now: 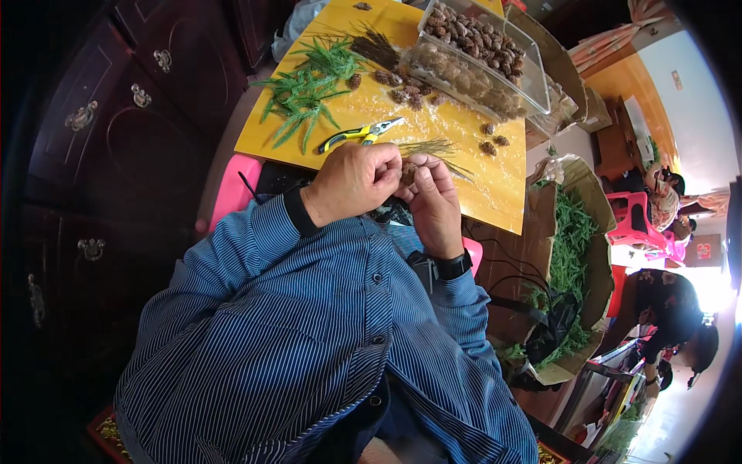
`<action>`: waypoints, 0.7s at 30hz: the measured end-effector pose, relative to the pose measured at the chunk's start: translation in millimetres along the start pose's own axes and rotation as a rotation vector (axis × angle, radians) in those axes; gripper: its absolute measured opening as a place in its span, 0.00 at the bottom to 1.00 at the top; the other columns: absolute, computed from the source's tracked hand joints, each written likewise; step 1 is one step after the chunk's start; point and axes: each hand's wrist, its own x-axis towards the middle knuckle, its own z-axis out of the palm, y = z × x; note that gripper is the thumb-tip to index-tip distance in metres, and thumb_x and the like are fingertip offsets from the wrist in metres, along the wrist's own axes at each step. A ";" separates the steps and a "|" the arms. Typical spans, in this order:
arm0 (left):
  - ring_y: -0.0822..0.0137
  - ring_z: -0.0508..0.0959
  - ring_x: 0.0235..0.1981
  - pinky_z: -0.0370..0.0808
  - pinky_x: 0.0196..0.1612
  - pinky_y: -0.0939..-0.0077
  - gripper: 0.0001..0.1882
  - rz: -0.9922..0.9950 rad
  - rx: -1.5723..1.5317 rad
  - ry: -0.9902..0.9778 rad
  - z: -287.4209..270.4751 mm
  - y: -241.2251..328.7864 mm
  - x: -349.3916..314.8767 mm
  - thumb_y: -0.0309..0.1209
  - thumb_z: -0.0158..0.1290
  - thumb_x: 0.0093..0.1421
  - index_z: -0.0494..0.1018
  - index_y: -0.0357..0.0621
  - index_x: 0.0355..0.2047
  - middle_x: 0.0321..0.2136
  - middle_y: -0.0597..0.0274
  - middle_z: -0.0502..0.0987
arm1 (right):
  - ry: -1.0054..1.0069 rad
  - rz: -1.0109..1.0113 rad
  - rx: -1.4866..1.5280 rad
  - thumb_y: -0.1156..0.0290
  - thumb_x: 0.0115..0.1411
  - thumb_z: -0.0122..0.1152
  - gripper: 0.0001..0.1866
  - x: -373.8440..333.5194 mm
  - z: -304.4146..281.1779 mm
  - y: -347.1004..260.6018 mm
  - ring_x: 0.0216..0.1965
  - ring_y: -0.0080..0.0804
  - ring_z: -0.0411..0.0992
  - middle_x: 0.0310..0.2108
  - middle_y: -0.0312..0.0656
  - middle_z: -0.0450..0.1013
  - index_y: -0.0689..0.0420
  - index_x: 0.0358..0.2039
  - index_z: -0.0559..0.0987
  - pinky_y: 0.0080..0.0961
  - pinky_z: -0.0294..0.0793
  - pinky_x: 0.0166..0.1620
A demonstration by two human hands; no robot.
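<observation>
Both your hands are up over the near edge of the yellow surface (495, 185), working one small brown cone (407, 171). Your left hand (353, 182) is curled, its fingers pressed onto the cone, and your right hand (434, 203) pinches it from the other side, so the cone sits squeezed between the two sets of fingertips, just above the surface edge.

How far along? Early, by my reading: I can't see a single finished piece set aside anywhere, and plenty of material waits. The clear plastic bin (541, 93) at the far side is heaped with cones, far too many to count. Loose on the surface lie roughly a dozen more, a cluster of cones (402, 87) near the bin and three strays (491, 143) to the right. One pair of yellow-handled pliers (362, 134) lies untouched just beyond your knuckles. One spread of green sprigs (308, 91), one dark needle bundle (375, 46), one thin bundle (433, 147) by your fingers.
</observation>
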 end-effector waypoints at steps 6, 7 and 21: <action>0.74 0.79 0.22 0.74 0.26 0.79 0.03 -0.048 -0.036 -0.011 3.9 -0.9 -2.1 0.22 0.55 0.59 0.73 0.35 0.28 0.18 0.61 0.78 | 0.024 0.019 0.039 0.67 0.73 0.49 0.13 0.4 -4.5 1.5 0.41 0.22 0.73 0.39 0.34 0.73 0.57 0.53 0.72 0.25 0.75 0.48; 0.74 0.79 0.22 0.74 0.26 0.79 0.03 -0.050 -0.035 -0.010 5.1 -1.7 -2.4 0.22 0.55 0.59 0.73 0.35 0.28 0.18 0.61 0.78 | 0.022 0.019 0.049 0.67 0.73 0.49 0.13 0.4 -5.7 0.7 0.41 0.22 0.73 0.39 0.34 0.73 0.57 0.53 0.72 0.25 0.75 0.48; 0.82 0.75 0.25 0.72 0.28 0.85 0.04 -0.146 -0.348 -0.077 6.2 -18.0 1.9 0.21 0.54 0.60 0.73 0.35 0.27 0.22 0.68 0.77 | 0.038 0.092 0.285 0.67 0.73 0.50 0.12 2.5 -16.6 4.3 0.41 0.27 0.75 0.42 0.35 0.75 0.55 0.53 0.73 0.26 0.77 0.47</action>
